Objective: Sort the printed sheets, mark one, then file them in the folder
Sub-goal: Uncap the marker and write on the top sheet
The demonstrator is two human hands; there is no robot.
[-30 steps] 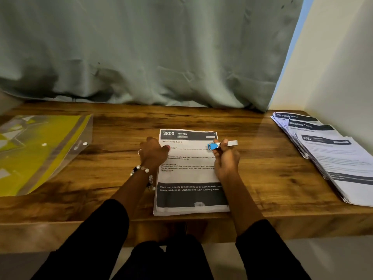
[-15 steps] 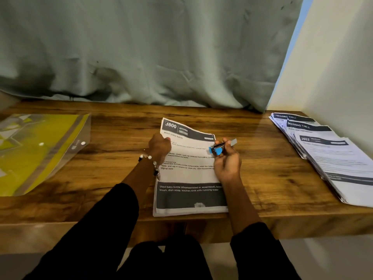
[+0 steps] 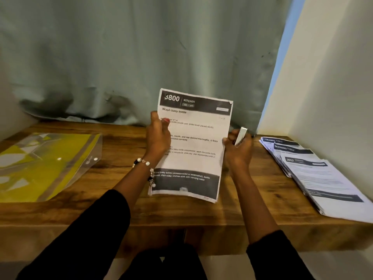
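Lying at the far left of the wooden desk (image 3: 113, 178) is a clear folder (image 3: 46, 166) with yellow inside, and a fanned stack (image 3: 323, 178) of printed sheets sits at the far right beside the wall; a grey curtain (image 3: 141, 57) hangs behind. Nothing stands between them and the middle. There the left hand (image 3: 158, 136) grips the left edge of a sheet (image 3: 193, 146), thumb on its face, fingers curled behind. The right hand (image 3: 238, 148) is closed round a pale marker (image 3: 240, 136) and pinches the sheet's right edge. The sheet is lifted off the desk, nearly upright, long axis vertical, its "3800 KITCHEN" header on top, printed side facing the person.
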